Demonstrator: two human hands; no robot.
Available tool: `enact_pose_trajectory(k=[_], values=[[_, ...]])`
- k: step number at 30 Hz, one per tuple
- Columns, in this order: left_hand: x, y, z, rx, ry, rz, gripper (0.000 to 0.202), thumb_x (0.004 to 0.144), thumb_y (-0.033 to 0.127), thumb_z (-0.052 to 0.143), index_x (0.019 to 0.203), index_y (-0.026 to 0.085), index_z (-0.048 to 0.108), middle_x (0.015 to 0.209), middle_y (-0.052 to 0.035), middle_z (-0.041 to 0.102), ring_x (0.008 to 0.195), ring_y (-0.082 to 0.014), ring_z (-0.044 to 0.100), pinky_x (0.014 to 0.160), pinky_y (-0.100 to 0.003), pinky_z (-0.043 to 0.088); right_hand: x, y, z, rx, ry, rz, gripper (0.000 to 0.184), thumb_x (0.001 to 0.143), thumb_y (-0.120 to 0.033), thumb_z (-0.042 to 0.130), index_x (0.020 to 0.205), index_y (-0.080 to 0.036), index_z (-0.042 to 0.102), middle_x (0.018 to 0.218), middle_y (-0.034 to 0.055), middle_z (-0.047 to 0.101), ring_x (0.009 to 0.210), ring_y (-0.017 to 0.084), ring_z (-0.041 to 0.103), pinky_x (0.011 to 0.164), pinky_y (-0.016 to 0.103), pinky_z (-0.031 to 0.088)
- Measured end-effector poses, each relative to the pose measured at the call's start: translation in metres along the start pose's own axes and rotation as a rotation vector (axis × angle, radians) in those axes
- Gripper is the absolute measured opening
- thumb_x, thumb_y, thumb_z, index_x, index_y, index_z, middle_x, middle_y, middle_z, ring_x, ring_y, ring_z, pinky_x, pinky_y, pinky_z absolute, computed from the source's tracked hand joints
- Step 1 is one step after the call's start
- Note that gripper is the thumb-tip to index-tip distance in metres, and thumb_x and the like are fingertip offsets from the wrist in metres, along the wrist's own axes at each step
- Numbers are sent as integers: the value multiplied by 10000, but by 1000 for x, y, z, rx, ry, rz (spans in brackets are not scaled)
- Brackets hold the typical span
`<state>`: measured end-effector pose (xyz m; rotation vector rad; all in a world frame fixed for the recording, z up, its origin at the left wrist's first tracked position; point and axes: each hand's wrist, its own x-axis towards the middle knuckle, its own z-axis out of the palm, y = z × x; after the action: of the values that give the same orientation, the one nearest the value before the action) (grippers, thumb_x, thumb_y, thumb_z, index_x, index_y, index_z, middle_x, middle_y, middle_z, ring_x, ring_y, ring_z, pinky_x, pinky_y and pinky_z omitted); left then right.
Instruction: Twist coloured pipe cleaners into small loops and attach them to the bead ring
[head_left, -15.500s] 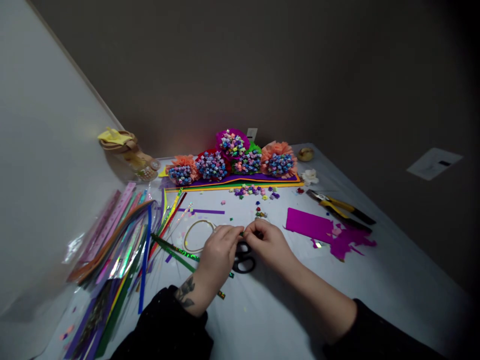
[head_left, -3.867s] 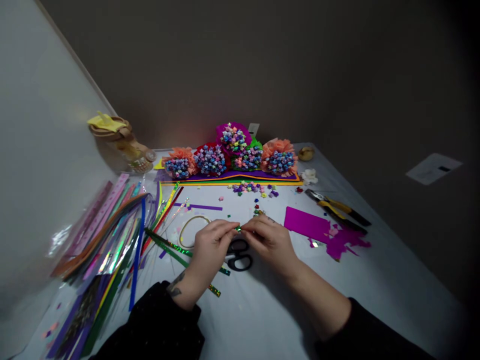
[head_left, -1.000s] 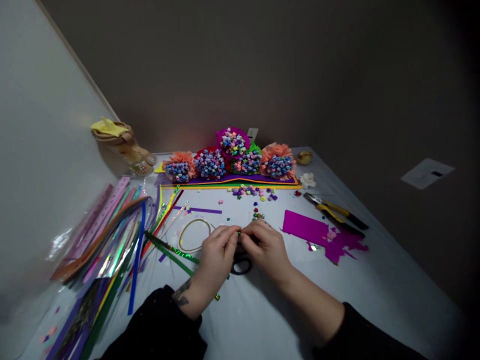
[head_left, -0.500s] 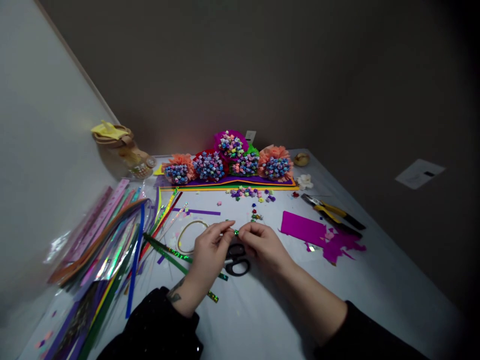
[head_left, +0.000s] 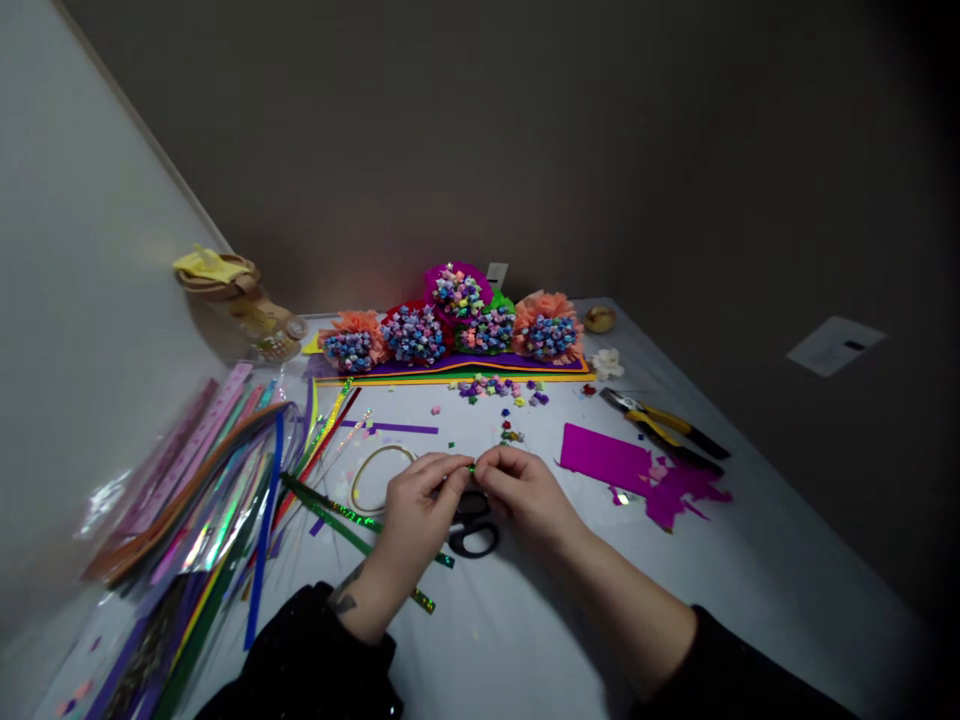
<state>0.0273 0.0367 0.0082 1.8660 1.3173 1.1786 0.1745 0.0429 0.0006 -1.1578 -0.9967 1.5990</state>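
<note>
At frame center, the left hand point(head_left: 421, 505) and right hand point(head_left: 529, 498) both pinch a glittery green piece point(head_left: 472, 470); uneven pressure could crush it, and a loosened grip could drop it near the black-handled scissors point(head_left: 474, 521).

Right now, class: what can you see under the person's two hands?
Black scissors lie on the table below the left hand and right hand. Their handle loops show; the rest of them, and whatever else the hands cover, cannot be seen.
</note>
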Motion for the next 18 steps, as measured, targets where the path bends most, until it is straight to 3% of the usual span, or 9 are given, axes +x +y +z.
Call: enact_pose_trajectory(k=[4, 10, 18], values=[[0, -1, 0, -1, -9, -17, 165, 863, 195, 545, 876, 155, 705, 823, -56, 699, 791, -161, 649, 725, -269, 522, -2, -5, -1, -312, 79, -224, 112, 717, -273, 607, 675, -170, 615, 626, -4, 567, 589, 128, 511, 565, 254, 401], [-1, -1, 0, 2, -6, -43, 165, 868, 190, 539, 882, 153, 700, 834, -57, 689, 789, -159, 646, 722, -267, 523, -7, -6, -4, -670, 114, -606, 117, 801, -163, 530, 728, -182, 620, 708, 24, 606, 671, 143, 563, 612, 257, 437], [-2, -2, 0, 3, -1, -35, 170, 861, 170, 540, 891, 151, 705, 846, -65, 695, 808, -166, 652, 733, -272, 526, -7, -4, -6, -753, 99, -741, 117, 818, -116, 542, 766, -187, 620, 705, 22, 609, 677, 142, 572, 631, 252, 457]])
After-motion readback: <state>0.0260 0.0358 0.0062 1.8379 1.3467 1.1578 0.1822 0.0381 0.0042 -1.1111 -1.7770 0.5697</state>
